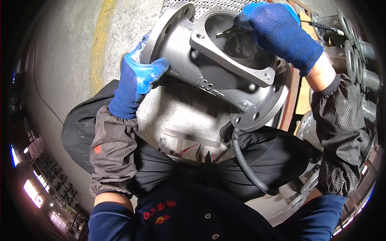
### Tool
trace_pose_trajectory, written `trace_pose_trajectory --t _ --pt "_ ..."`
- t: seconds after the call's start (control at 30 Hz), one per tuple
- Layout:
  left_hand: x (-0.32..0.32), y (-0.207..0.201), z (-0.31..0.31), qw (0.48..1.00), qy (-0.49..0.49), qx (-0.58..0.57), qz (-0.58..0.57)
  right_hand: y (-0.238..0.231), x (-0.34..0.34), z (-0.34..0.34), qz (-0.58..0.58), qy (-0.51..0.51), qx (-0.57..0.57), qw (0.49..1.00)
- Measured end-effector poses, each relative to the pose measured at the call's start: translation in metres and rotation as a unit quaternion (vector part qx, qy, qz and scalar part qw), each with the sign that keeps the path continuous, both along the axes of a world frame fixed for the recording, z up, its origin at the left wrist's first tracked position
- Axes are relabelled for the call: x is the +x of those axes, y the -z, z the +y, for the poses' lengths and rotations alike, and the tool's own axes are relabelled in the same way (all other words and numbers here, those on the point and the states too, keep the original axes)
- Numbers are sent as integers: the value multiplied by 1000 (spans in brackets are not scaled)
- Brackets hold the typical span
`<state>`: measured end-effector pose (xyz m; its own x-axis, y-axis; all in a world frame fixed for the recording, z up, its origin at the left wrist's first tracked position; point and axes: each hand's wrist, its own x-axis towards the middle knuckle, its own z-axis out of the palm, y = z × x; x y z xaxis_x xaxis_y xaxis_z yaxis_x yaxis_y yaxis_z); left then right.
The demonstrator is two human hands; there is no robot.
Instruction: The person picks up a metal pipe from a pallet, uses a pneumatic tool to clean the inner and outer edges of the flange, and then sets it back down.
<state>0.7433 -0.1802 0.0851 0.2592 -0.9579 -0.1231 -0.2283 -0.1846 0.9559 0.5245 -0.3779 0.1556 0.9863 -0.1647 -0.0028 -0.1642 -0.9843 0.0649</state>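
A grey cast-metal valve body (181, 54) lies tilted in front of my knees, with round bolt-holed flanges at both ends and a squarish opening facing up. My left hand (140, 72), in a blue coated glove, grips its left flange, thumb on the near side and fingers mostly hidden behind. My right hand (273, 28), also gloved, is curled at the opening's far right rim. A thin dark piece with a pale tip (221, 33) shows inside the opening beside its fingers; its kind is unclear. Raised characters stand out on the casting's near side.
Metal grating (217, 4) shows beyond the valve body. A grey corrugated hose (247, 168) runs from under the right flange across my leg. Flanged metal parts (350, 60) are stacked at right, by a wooden board (304, 94). A yellow stripe (98, 48) marks the floor at left.
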Motion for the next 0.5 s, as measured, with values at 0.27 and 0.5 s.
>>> trace_pose_trajectory --t 0.27,0.5 --pt "0 -3 -3 1000 -12 9 15 2 4 -6 35 -24 -22 999" --pt "4 1 -1 999 -19 34 -3 3 10 -6 51 0 -14 999"
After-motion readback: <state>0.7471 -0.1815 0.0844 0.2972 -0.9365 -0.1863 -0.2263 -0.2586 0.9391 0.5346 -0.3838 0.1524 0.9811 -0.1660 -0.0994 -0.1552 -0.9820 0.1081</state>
